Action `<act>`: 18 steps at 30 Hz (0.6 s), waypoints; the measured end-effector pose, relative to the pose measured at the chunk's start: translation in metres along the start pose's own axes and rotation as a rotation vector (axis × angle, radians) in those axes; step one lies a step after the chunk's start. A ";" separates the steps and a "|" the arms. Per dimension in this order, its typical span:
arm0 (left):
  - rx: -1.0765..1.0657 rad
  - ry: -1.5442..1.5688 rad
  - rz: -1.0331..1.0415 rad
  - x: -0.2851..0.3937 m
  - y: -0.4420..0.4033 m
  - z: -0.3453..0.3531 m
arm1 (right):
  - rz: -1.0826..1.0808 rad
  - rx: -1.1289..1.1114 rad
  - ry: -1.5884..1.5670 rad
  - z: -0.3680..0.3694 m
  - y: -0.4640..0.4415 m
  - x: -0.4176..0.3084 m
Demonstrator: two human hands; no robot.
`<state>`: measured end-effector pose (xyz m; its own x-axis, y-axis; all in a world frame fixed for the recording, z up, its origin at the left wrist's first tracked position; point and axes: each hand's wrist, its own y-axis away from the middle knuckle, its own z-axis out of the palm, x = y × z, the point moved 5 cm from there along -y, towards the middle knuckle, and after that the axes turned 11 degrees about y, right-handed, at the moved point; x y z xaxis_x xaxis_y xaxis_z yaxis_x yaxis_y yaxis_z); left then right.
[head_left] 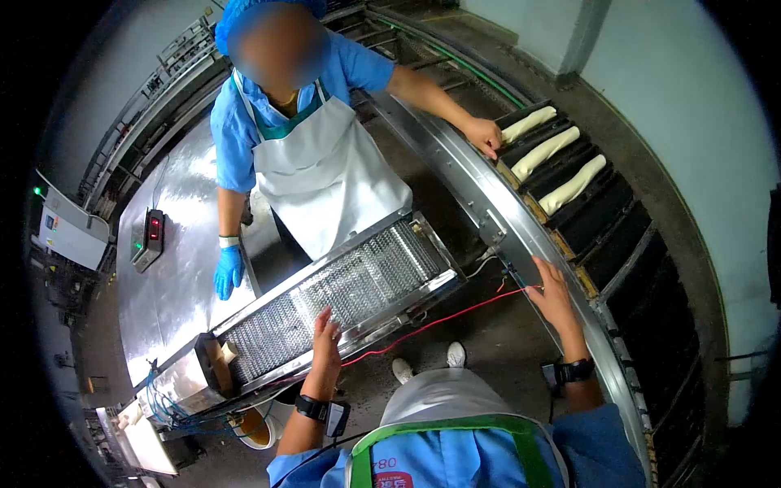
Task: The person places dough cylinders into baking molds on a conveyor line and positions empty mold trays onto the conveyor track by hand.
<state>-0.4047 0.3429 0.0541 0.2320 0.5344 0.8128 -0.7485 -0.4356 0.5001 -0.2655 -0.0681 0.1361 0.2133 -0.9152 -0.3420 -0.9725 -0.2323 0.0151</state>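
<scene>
My left hand [326, 343] is raised over the near edge of the mesh conveyor [333, 285], fingers apart and empty. My right hand [553, 294] hovers by the curved metal rail [529, 236], fingers spread, holding nothing. Beyond the rail, three pale dough pieces lie in dark trays: one at the far end [529, 124], one in the middle [546, 153] and one nearest me [573, 185]. Dark trays [639, 268] without dough continue toward me. A red cord [439, 321] runs between my hands.
Across the conveyor stands a co-worker in a white apron [325, 179], one bare hand at the trays, one blue-gloved hand [229, 271] over the metal table [175, 285]. A device with red digits [149, 240] sits there. A bucket [259, 427] stands below left.
</scene>
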 end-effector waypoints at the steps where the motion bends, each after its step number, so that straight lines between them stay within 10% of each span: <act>1: 0.025 0.045 0.020 -0.004 -0.007 -0.015 | 0.002 0.003 0.007 -0.001 0.000 -0.002; 7: 0.591 -0.513 0.750 0.018 -0.086 -0.242 | 0.074 -0.034 0.131 -0.010 0.002 -0.011; 11: 1.232 -0.098 0.395 0.035 -0.071 -0.357 | 0.101 -0.054 0.134 -0.019 0.009 -0.024; 13: 1.234 -0.011 0.164 0.048 -0.101 -0.420 | 0.091 -0.090 0.185 -0.018 0.015 -0.035; 18: 0.886 -0.075 0.375 0.048 -0.073 -0.345 | 0.004 -0.013 0.182 -0.013 0.028 -0.061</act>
<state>-0.5530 0.6508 -0.0463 0.1353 0.2145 0.9673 -0.0488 -0.9737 0.2227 -0.3047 -0.0234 0.1695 0.2242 -0.9603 -0.1662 -0.9723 -0.2319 0.0281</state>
